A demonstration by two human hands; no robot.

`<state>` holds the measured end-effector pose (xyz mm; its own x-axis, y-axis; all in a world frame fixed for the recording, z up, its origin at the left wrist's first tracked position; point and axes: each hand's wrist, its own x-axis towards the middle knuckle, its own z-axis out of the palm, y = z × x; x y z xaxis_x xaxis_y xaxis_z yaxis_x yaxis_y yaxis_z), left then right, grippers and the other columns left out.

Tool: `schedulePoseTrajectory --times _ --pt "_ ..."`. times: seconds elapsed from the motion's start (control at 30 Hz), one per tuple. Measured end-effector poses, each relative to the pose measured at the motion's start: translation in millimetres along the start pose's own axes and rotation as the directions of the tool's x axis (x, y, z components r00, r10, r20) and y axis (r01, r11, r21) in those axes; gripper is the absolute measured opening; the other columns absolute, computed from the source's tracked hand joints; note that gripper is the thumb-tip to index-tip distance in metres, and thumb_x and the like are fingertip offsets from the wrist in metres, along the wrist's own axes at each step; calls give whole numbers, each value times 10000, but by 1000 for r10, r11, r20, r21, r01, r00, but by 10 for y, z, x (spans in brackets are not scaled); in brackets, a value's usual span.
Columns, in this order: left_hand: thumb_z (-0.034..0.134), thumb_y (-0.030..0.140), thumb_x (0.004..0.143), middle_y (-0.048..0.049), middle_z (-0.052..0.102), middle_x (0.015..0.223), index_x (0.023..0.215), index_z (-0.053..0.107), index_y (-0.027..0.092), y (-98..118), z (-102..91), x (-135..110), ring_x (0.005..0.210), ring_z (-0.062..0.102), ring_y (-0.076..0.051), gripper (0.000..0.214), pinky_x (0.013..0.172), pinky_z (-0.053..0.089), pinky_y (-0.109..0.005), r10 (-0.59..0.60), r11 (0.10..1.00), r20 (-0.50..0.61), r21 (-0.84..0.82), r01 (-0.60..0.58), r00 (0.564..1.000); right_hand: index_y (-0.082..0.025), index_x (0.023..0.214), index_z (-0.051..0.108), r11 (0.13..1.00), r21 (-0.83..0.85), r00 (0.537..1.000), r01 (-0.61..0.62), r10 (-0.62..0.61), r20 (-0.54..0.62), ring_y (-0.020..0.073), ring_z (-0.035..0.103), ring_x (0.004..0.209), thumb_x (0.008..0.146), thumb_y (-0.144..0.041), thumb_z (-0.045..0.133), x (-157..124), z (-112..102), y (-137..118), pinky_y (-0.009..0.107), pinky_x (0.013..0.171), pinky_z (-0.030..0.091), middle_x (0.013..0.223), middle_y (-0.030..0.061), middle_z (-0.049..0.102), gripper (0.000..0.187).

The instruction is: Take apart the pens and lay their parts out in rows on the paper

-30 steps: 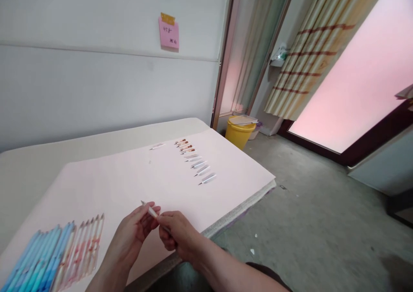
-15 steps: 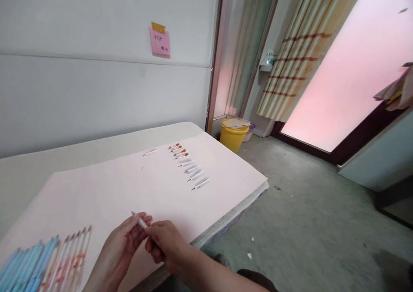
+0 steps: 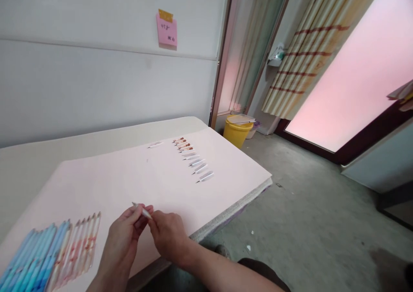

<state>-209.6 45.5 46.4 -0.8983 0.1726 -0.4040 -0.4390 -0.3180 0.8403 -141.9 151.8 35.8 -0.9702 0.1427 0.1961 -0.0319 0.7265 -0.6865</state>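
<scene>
Item, one white pen [image 3: 146, 214], held above the near edge of the counter [image 3: 29, 167]: your left grip [image 3: 122, 236] pinched it near the tip, your right grip [image 3: 169, 232] closed about the other end. Change noted: your right grip had rolled over, knuckles upward, suggesting a turn of the pen, seemingly unfinished in handling. Nearby: blue pens [image 3: 40, 246] leftward, short white pieces [image 3: 206, 176] with dark tips beyond.
</scene>
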Motion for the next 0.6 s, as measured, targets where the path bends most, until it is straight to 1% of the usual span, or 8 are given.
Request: schedulePoseTrajectory --times 0.1,0.17,0.27,0.33,0.4,0.47,0.53,0.6 --pt "672 182 690 -60 671 755 704 640 125 8 -4 -8 766 643 -164 67 685 535 -236 -6 1000 3 -7 6 1000 -190 946 545 989 -140 998 54 -51 20 187 533 596 902 -277 323 -24 33 -7 296 576 328 773 79 618 242" --pt "661 183 700 -55 669 752 699 641 129 9 -13 -9 757 641 -162 57 678 538 -237 -13 1000 16 0 13 1000 -184 938 547 995 -100 999 30 -28 19 194 543 615 888 -291 348 -22 15 -9 304 587 348 780 81 617 231" --pt "622 175 729 -60 672 768 703 643 134 9 -21 0 763 645 -183 52 659 549 -265 -10 999 28 32 9 1000 -179 811 561 943 294 983 -158 122 137 157 513 555 856 -398 404 15 -57 2 276 546 364 673 44 586 273" --pt "604 180 745 -67 676 790 720 644 137 11 -14 2 770 647 -192 64 650 553 -275 -19 999 48 49 17 999 -170 740 551 689 624 919 -369 167 358 116 452 452 849 -463 369 47 -99 26 247 469 350 605 24 558 361" --pt "592 179 755 -68 677 798 722 639 139 12 1 -2 767 648 -185 70 643 552 -266 -32 998 52 52 29 998 -157 729 554 390 750 836 -535 120 535 90 397 379 842 -445 350 70 -110 57 227 405 323 568 14 549 371" --pt "590 174 758 -65 679 801 725 637 141 9 15 -4 765 648 -175 66 639 549 -250 -50 997 51 56 47 997 -149 722 564 270 775 818 -571 101 567 79 389 363 798 -371 415 76 -95 85 209 380 303 555 5 553 277" --pt "590 172 759 -64 682 804 729 637 144 0 20 3 766 648 -169 62 644 548 -242 -58 996 43 64 55 997 -152 683 560 343 784 853 -517 126 507 72 396 371 749 -303 475 67 -79 94 198 380 299 551 -7 556 185" --pt "588 178 761 -64 685 810 730 639 145 -11 20 17 774 648 -168 68 654 549 -239 -67 995 33 75 64 997 -160 628 548 553 722 905 -417 180 386 73 417 398 727 -259 495 50 -89 81 199 412 318 536 -19 547 149"
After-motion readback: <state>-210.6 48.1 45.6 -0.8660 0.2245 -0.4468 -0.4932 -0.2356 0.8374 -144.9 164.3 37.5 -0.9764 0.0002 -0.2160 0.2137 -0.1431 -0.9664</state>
